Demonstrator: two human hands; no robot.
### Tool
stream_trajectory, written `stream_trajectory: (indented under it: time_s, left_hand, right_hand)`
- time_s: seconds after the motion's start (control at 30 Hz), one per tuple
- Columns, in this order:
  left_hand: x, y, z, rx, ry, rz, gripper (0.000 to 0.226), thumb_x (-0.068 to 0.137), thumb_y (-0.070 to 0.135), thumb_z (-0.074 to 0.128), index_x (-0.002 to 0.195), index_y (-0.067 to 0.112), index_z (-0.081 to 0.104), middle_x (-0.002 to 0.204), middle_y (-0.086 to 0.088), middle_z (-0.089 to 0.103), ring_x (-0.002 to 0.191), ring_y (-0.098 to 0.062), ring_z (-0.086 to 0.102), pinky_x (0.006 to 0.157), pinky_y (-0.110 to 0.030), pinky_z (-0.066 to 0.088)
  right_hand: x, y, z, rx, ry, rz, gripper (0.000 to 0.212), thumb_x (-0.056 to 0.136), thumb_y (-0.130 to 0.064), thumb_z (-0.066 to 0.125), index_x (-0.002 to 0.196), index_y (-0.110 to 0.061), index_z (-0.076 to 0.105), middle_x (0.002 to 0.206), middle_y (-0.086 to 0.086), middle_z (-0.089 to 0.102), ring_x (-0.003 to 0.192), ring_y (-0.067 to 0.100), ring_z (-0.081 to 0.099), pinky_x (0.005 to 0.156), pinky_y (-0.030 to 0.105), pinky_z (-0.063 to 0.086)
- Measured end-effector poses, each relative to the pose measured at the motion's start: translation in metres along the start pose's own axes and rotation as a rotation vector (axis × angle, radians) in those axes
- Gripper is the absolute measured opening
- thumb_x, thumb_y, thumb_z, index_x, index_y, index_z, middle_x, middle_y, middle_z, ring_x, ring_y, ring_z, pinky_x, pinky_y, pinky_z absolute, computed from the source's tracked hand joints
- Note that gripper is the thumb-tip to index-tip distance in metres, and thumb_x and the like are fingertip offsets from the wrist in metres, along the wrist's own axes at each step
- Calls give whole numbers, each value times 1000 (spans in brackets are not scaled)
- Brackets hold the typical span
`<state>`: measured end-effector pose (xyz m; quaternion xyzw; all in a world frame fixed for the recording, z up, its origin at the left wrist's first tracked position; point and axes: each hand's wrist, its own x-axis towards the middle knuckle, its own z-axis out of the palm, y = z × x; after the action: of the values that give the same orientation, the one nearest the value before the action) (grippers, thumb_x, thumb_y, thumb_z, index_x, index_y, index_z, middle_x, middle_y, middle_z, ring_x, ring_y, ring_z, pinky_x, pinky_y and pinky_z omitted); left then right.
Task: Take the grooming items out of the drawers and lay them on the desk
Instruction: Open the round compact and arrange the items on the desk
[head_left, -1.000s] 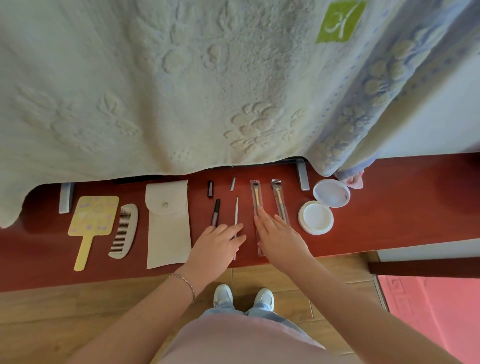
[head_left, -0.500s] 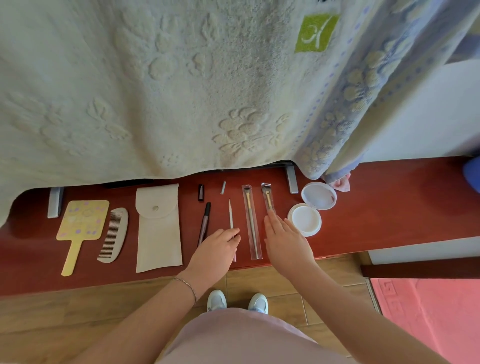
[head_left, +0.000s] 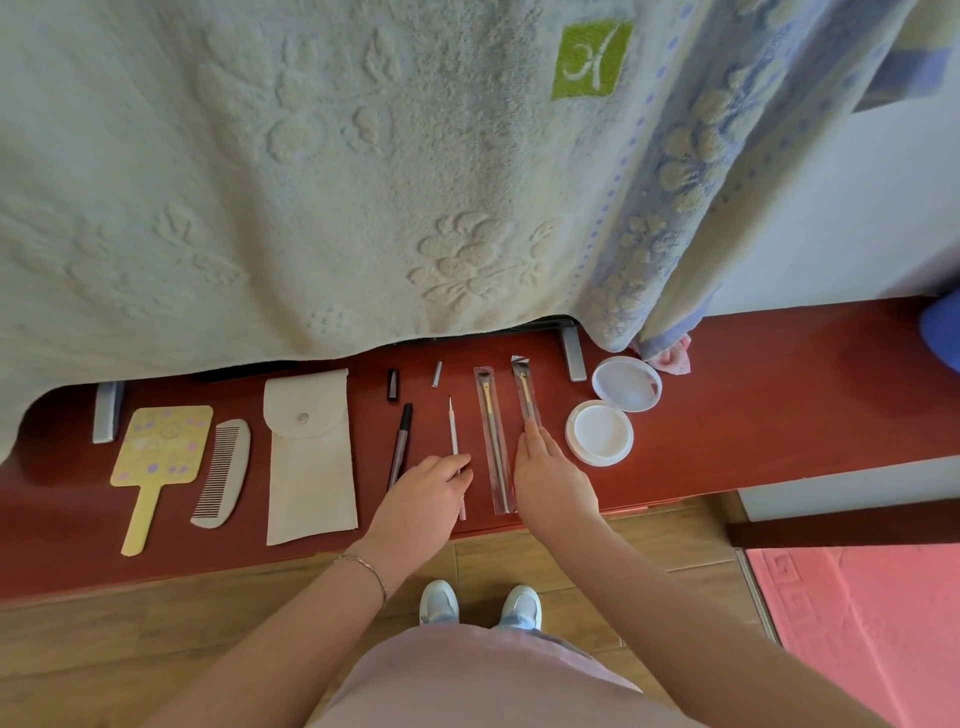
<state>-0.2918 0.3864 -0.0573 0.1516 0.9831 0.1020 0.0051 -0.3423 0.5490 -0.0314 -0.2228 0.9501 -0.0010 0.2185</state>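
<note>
Grooming items lie in a row on the red desk: a yellow hand mirror, a comb, a white pouch, a dark pen with its black cap, and a thin white stick with a grey cap. Two brushes lie in clear sleeves. An open round compact lies beside its lid. My left hand rests its fingertips on the white stick. My right hand lays straight fingers on the right sleeved brush.
A large pale towel hangs over the back of the desk and hides what stands behind it. Two grey stand feet poke out beneath it. A pink rug covers the wooden floor at the right, and my shoes are below the desk edge.
My right hand has shifted right, off the left sleeved brush and onto the right one alone. My left hand stays on the white stick.
</note>
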Motion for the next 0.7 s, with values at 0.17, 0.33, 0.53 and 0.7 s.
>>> stream_trajectory:
  time_s: [0.17,0.33,0.53,0.7]
  left_hand:
    - [-1,0,0,-2,-16,14,45,47,7,88,91,13,75,100,-1,72,82,-13,67,63,-20,55]
    - [-3,-2,3,-14,-54,-28,54,51,4,86,102,13,71,110,1,69,89,-13,65,66,-19,55]
    - [-1,2,2,-50,-57,-70,54,55,-1,83,105,11,70,112,0,68,93,-16,65,64,-20,56]
    - [-2,2,0,-42,-59,-65,54,53,2,86,104,12,71,109,1,69,92,-14,65,65,-19,55]
  right_hand:
    - [-2,1,4,2,52,-7,65,94,-11,47,147,-2,9,157,14,4,145,25,9,105,35,41]
    - [-20,35,-11,89,506,79,31,78,-21,70,105,-9,62,107,14,63,94,31,62,62,36,55]
    - [-23,75,-4,129,311,306,61,81,-45,64,129,-17,38,128,17,47,110,32,50,83,40,51]
    - [-14,71,-6,191,285,303,63,85,-42,61,135,-20,30,126,12,49,110,29,51,86,38,49]
